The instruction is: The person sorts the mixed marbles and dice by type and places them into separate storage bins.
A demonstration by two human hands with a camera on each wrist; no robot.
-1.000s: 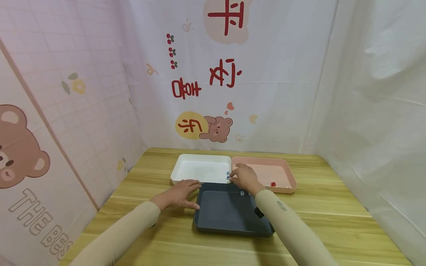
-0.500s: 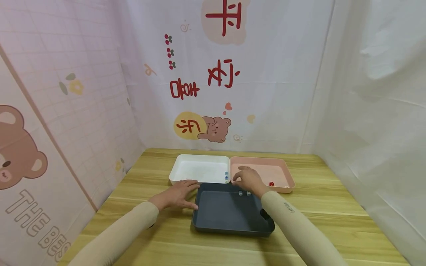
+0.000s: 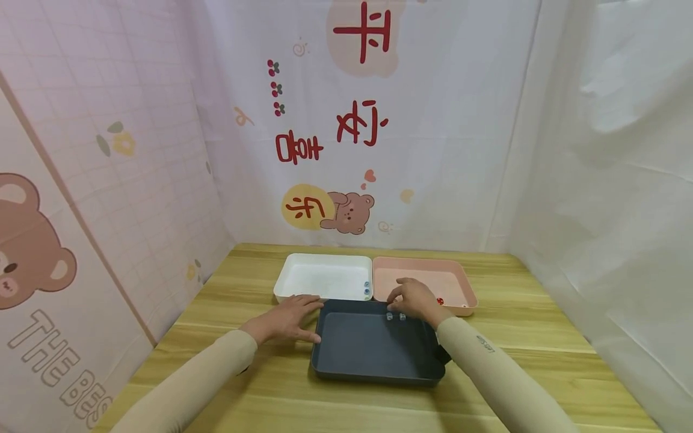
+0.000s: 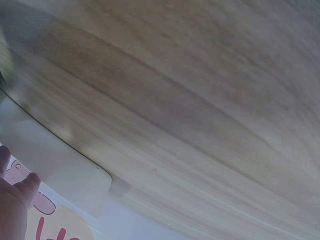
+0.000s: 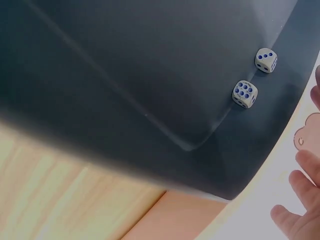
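Observation:
In the head view, my left hand [image 3: 287,319] rests with spread fingers at the left rim of a dark grey tray [image 3: 373,373]. My right hand [image 3: 414,300] hovers over that tray's far rim, fingers loosely bent downward. Just below its fingertips, two white dice lie along the tray's far side. The right wrist view shows them closely: one die [image 5: 244,94] and another die [image 5: 266,60], both with blue pips. Fingers of the right hand [image 5: 302,200] stand apart there, with nothing between them. Only part of the left hand [image 4: 15,200] appears in its wrist view.
Behind the dark tray stand a white tray [image 3: 325,258] and a pink tray [image 3: 422,263], side by side. Small bluish dice [image 3: 366,288] lie at the white tray's right wall. A red die [image 3: 440,301] is in the pink tray. White printed curtains surround the wooden table [image 3: 260,385].
My right hand has drawn back and to the right, from beside the bluish dice in the white tray to above the two dice in the dark tray. The left hand stays put.

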